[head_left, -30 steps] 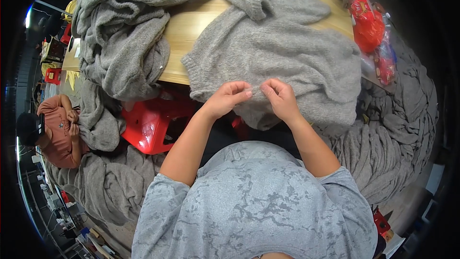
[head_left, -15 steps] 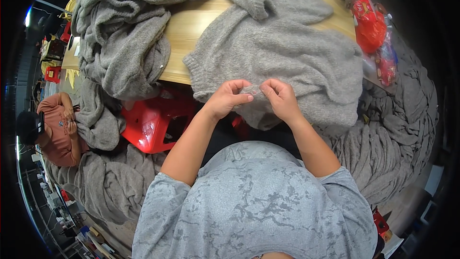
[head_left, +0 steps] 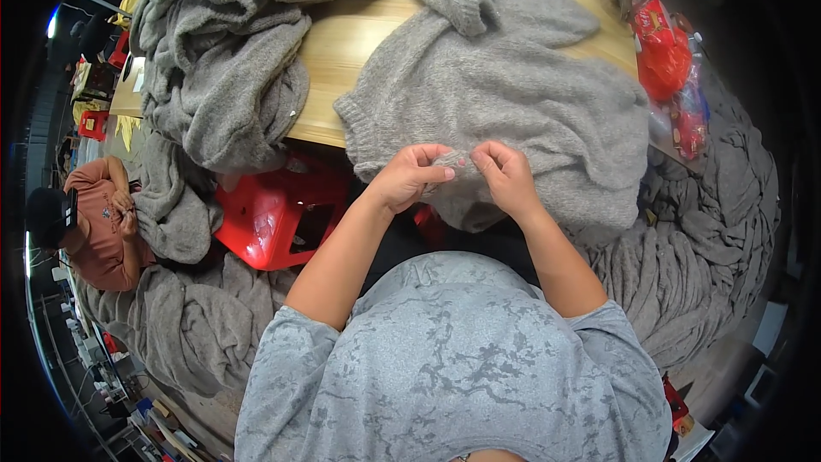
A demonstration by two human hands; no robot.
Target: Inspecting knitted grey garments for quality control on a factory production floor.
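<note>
A grey knitted sweater lies spread over the front edge of the table, its lower part hanging toward my lap. My left hand is closed, pinching a small fold of the knit between thumb and fingers. Just to its right, my right hand is closed in a pinch, thumb against the fingers. Whatever sits between those right fingertips is too small to make out. A tiny pinkish spot shows by the left fingertips, between the two hands.
More grey knitwear is heaped on the wooden table at left. A red plastic stool stands below it. Large grey knit piles flank me. Red plastic bags hang at right. A co-worker sits at far left handling grey knit.
My right hand has moved slightly right, widening the gap from my left hand. The left still pinches the knit. The whole view has shifted a little.
</note>
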